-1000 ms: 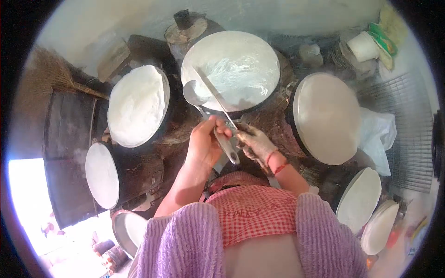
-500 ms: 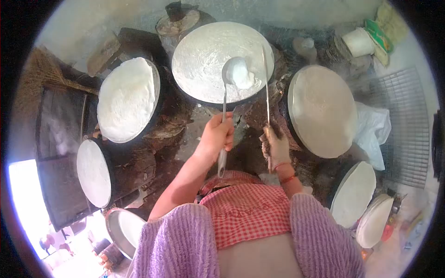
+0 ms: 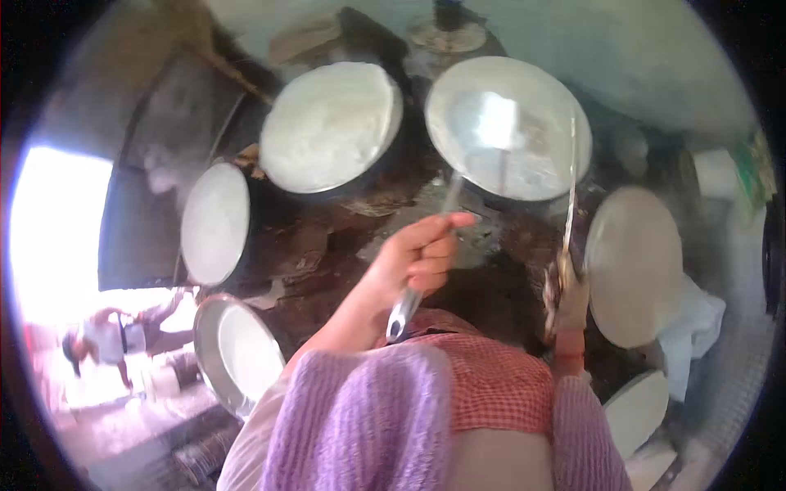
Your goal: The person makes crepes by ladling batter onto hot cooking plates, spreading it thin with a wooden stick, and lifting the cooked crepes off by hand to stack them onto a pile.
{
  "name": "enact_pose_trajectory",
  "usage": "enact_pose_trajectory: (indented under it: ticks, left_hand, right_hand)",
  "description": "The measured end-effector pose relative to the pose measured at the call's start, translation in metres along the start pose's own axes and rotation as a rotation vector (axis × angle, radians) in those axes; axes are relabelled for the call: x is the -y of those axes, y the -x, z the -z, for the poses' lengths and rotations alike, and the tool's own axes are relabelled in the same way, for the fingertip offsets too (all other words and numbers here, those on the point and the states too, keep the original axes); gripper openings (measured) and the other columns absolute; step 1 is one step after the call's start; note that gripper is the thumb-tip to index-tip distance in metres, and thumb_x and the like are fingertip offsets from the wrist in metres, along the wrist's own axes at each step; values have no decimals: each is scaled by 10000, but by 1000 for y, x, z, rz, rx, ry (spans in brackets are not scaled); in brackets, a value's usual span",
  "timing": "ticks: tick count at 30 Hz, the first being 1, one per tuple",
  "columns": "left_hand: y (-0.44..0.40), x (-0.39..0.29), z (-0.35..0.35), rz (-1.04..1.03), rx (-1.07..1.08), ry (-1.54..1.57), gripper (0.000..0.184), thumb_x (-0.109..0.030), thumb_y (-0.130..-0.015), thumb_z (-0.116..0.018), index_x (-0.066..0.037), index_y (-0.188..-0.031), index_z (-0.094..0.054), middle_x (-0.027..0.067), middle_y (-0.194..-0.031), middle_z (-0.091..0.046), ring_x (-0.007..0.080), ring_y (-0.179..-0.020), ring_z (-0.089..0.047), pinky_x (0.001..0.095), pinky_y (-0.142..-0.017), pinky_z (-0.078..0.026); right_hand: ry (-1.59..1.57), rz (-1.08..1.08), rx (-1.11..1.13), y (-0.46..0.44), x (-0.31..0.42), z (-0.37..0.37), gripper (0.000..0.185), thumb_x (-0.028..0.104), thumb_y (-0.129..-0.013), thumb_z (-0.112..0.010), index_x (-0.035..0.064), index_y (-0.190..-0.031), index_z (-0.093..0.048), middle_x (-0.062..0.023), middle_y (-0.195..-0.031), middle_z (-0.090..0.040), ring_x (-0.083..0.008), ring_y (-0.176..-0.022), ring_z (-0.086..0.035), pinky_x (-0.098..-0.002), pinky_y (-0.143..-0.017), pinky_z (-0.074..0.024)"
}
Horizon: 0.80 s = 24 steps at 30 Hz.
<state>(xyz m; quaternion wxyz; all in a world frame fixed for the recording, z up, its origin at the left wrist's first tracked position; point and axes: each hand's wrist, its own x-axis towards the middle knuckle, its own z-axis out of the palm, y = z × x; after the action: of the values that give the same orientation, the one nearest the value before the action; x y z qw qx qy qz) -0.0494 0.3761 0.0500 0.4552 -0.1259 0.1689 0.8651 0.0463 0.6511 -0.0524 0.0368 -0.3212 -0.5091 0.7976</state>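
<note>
My left hand (image 3: 423, 255) is closed around the handle of a ladle (image 3: 404, 313). The ladle tilts up towards the front griddle; motion smears its bowl end. White wet batter coats this round griddle (image 3: 540, 168), with a bright white patch near its middle. Over on the right, my right hand (image 3: 571, 299) grips a long thin flat spatula (image 3: 571, 204), its blade reaching past the griddle's right edge. A dark rag (image 3: 551, 299) is bunched against the same hand.
More white-covered round griddles stand around me: front left (image 3: 327, 127), far left (image 3: 215, 222) and right (image 3: 634, 266). A metal basin (image 3: 202, 348) of white liquid sits at the lower left. Beyond it, a person (image 3: 110, 344) shows in a bright opening. White plastic (image 3: 692, 323) lies at the right.
My view has turned left, so the griddles appear further right and the basin shows more fully. The ladle's bowl, clear over the front griddle before, is now blurred. Both hands keep their hold.
</note>
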Motion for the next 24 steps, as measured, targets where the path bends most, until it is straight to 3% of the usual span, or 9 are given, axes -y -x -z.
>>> enact_pose_trajectory:
  ticks: [3,5,8,10,12,14,16,18,24]
  left_hand:
    - [5,-24,10,14,62,236,349,-186,-1028,-353,29,-1303,-351,-50,-629,-349,22,-381,-313,175,-288,-293]
    - [10,-34,21,25,2,226,326,-157,-1019,-361,46,-1270,-411,-55,-627,-323,21,-383,-291,181,-288,-273]
    - [41,-61,29,-28,-78,7,306,-155,-1012,-382,32,-1237,-472,-67,-620,-307,13,-378,-265,179,-292,-246]
    - [86,-87,27,-143,-148,-231,318,-154,-1007,-398,40,-1249,-469,-65,-593,-287,14,-362,-251,188,-278,-241]
    - [125,-92,32,-272,-65,-346,347,-156,-1006,-407,39,-1292,-433,-57,-585,-285,17,-352,-252,195,-268,-229]
    - [151,-109,47,-363,35,-229,378,-158,-1010,-402,38,-1332,-386,-40,-581,-288,26,-343,-254,200,-267,-222]
    - [164,-124,64,-435,-70,-164,383,-158,-1016,-383,49,-1338,-362,-19,-604,-301,38,-368,-259,208,-285,-248]
    - [178,-136,69,-394,-108,205,362,-140,-1021,-352,65,-1319,-368,-19,-624,-305,41,-391,-263,207,-293,-257]
    - [245,-157,111,-529,-60,268,350,-136,-1030,-314,83,-1295,-375,-11,-636,-313,47,-400,-272,208,-298,-270]
  right_hand:
    - [186,-44,-170,-28,6,-25,398,297,-898,-640,86,-1222,-545,8,-667,-569,-64,-424,-458,-211,-379,-371]
    - [469,-81,56,-28,-4,-49,512,298,-892,-640,146,-1357,-488,-2,-745,-598,-69,-476,-523,-220,-393,-400]
    - [743,-136,273,-20,-7,-91,478,278,-889,-632,150,-1337,-527,10,-770,-601,-64,-496,-520,-212,-419,-426]
    - [656,2,199,-12,-10,-93,469,273,-892,-635,108,-1320,-537,6,-770,-606,-59,-498,-513,-210,-411,-430]
    - [437,-72,-139,-4,3,-76,454,275,-898,-632,94,-1305,-545,-3,-766,-618,-55,-498,-517,-208,-412,-432]
    - [330,-76,-156,-25,-9,-78,446,275,-892,-637,101,-1294,-553,-12,-728,-620,-56,-500,-525,-210,-417,-438]
    - [605,51,17,-44,-24,-111,464,276,-884,-646,113,-1306,-546,-10,-678,-601,-65,-486,-522,-225,-424,-445]
    - [716,5,84,-62,-31,-152,461,282,-881,-650,136,-1308,-556,1,-665,-584,-75,-452,-490,-250,-411,-428]
    - [508,-38,181,-42,-40,-231,474,194,-856,-679,137,-1305,-539,-8,-730,-615,-70,-425,-454,-243,-361,-363]
